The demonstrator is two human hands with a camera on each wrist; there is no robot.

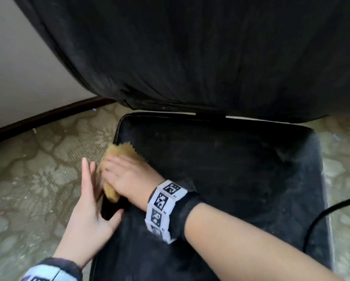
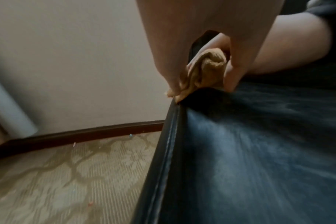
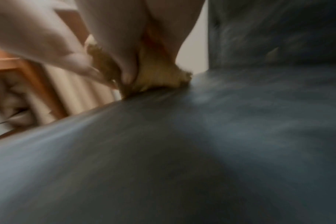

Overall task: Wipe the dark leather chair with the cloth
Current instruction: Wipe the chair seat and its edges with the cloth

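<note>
Nearest the camera, the left hand (image 1: 93, 207) lies against the left side edge of the chair seat (image 1: 220, 179), fingers straight and together, thumb hooked onto the top of the cushion; it holds nothing and appears only to steady the seat. Just beyond it, touching its fingers, the right hand (image 1: 125, 175) presses a tan cloth (image 1: 121, 152) onto the seat's left edge. The fingers curl over the bunched cloth, and the left wrist view shows a rolled wad of it gripped between fingers and thumb right at the stitched seam. The cloth is crumpled into a longish bundle; its long axis runs roughly along the seat's left edge, front to back, with a ragged corner spreading toward the backrest (image 1: 190, 57) and the rolled end toward the person. Progress: wiping is under way at the left margin of the seat. The middle and right of the cushion show pale dusty smears, heaviest toward the right rim, so I judge most of the seat is still to be done. Both wrist views are motion-blurred, so how clean the patch beside the cloth is cannot be told for certain. Farthest away, the backrest hangs dark and creased; its condition is hard to read, and nothing shows it being treated yet.
</note>
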